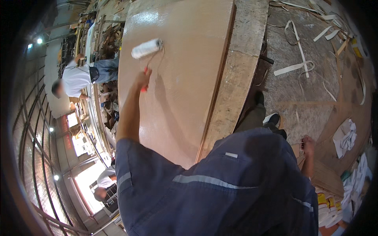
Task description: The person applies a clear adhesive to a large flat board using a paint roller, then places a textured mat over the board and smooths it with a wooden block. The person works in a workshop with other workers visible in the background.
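My left hand is closed around the red handle of a paint roller. Its white, fluffy sleeve rests on, or just over, a wide light-brown board that shines wetly in places. The shadow of my arm and the roller falls across the board. My right hand hangs low at my right side, away from the board. Its fingers are curled, with a small dark thing showing at them that I cannot make out.
Beside the board runs a worn plank edge. Pale strips litter the floor at right, near a crumpled white sheet. Bags with yellow labels lie at lower right. At left, one person stands by cluttered shelves; another is farther off.
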The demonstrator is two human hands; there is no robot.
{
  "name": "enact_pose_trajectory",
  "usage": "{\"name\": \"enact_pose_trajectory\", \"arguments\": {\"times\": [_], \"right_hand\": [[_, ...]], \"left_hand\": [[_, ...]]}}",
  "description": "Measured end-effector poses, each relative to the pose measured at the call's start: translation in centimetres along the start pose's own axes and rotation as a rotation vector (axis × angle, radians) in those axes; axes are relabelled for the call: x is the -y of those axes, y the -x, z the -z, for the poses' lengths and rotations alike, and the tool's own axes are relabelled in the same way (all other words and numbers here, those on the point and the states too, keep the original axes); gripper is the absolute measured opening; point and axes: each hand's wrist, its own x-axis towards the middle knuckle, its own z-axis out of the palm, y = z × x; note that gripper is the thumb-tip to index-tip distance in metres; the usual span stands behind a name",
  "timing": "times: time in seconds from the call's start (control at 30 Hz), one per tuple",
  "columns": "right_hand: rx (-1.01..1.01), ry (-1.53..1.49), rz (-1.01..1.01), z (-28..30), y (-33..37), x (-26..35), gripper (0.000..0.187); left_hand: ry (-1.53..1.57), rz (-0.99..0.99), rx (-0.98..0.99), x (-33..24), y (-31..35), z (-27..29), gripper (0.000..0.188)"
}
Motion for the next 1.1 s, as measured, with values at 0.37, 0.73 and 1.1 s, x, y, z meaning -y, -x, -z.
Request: {"name": "enact_pose_trajectory", "arguments": {"times": [0.37,0.73,1.1], "right_hand": [[0.085,0.008,0.030,-2.6,0.3,0.3,0.013],[0.130,0.099,0.161,-0.8,-3.1,3.9,0.009],[0.086,0.094,0.044,3.1,-1.3,-4.6,0.018]], "left_hand": [[0.012,-0.052,0.026,-9.4,10.1,-8.0,0.069],[0.050,0.005,-0.004,8.0,47.0,-22.8,0.039],[-0.109,-0.249,-0.105,-6.3,28.0,-18.4,0.046]]}}
